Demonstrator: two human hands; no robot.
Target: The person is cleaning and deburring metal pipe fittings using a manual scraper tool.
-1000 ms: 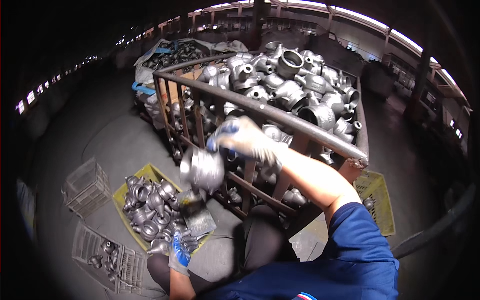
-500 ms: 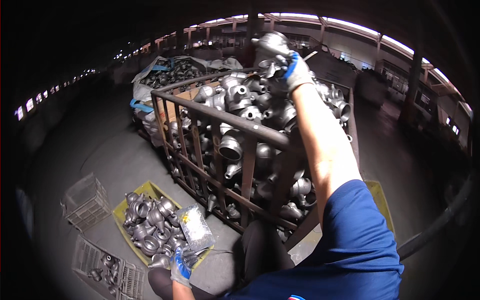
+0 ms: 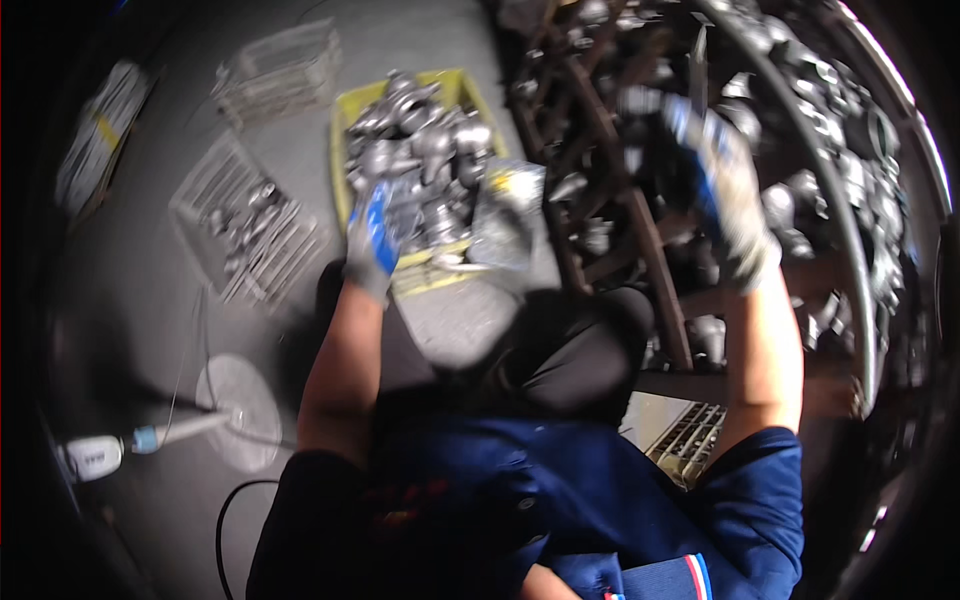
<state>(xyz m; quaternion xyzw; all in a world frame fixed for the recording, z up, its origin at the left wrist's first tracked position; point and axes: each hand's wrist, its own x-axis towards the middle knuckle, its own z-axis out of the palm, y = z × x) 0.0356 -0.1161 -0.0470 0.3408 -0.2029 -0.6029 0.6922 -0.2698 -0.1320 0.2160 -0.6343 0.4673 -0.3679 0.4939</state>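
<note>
My left hand (image 3: 374,238), in a blue-and-white work glove, is at the left front edge of a yellow bin (image 3: 340,130). Its fingers appear closed round a grey metal casting (image 3: 405,205), blurred by motion. Held out over the side of a brown metal cage (image 3: 650,250), my right hand (image 3: 722,180) wears the same kind of glove and is strongly smeared. A thin, blade-like tool (image 3: 700,62) points up from its fingers. Whether a casting is also in that hand is lost in the blur. Grey metal castings (image 3: 432,145) fill the bin.
A clear-looking flat packet (image 3: 508,215) lies at the bin's right edge. Two grey crates (image 3: 280,75) stand to the left, the nearer holding several castings. A pedestal fan (image 3: 95,457) with a round base and a black cable (image 3: 222,520) are on the floor at lower left.
The view has tipped down and turned left. My right hand has come down from above the cage's heap, where it held a casting; the left hand has shifted along the bin's edge.
</note>
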